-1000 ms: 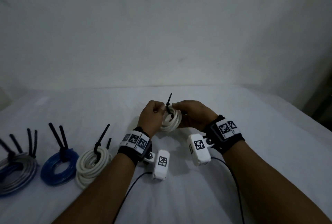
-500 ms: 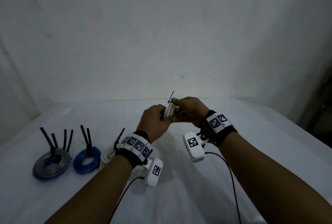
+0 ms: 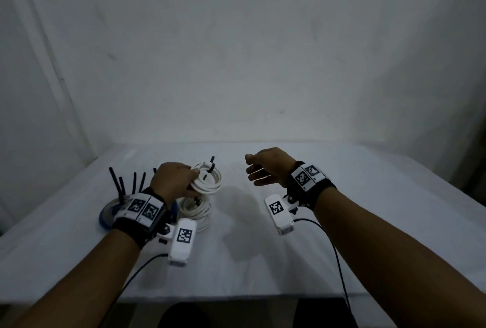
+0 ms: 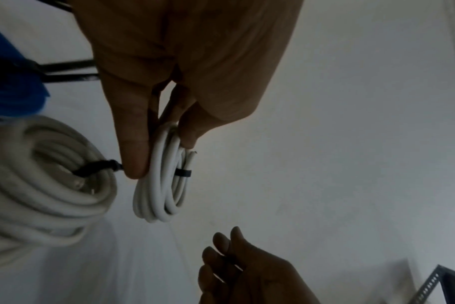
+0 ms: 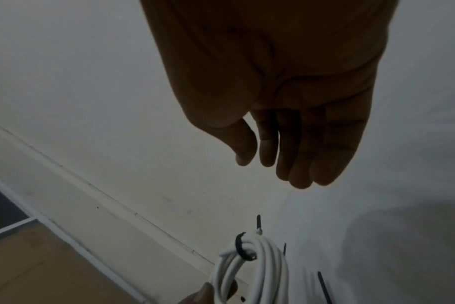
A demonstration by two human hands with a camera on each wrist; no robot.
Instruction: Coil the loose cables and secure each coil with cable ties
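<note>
Release just happened — right hand (image 3: pixel 265 170) now hangs slack-fingered at three o'clock, while left hand (image 3: pixel 175 180) alone pinches the tied white coil (image 3: pixel 207 182), carrying it toward the finished coils (image 3: pixel 196 212) — likely setting down.

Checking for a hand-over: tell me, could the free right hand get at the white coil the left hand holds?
Probably yes. The right hand hangs open and holds nothing, beside the white coil in the left hand; only bare table lies between.
</note>
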